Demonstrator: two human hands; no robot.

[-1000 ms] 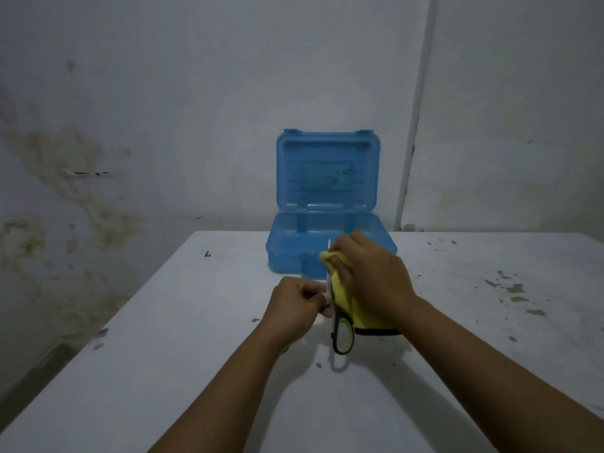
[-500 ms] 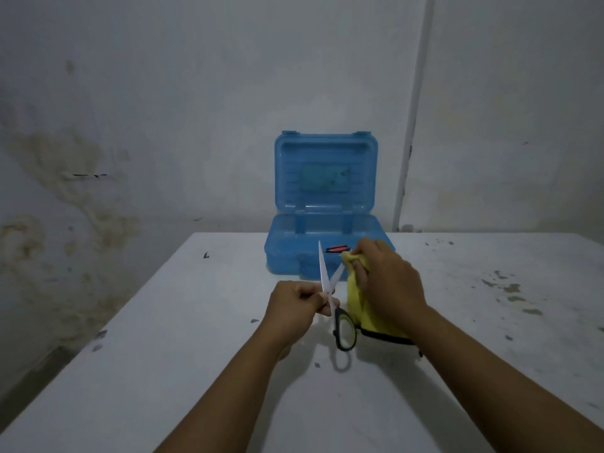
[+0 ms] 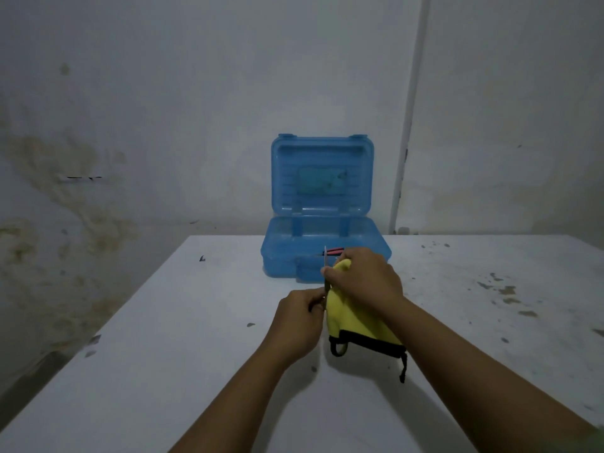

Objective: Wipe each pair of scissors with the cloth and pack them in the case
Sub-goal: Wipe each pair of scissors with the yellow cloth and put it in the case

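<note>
Holding the scissors (image 3: 325,266) upright near the pivot, the left hand (image 3: 299,322) steadies them, likely so the blade faces the cloth (image 3: 346,317); its fingers are curled tight around the tool. The right hand (image 3: 366,277) pinches the yellow cloth against the blade, fingers closed narrow; the open blue case (image 3: 322,223) stands just behind on the table (image 3: 163,354), red-handled item (image 3: 334,251) inside.
</note>
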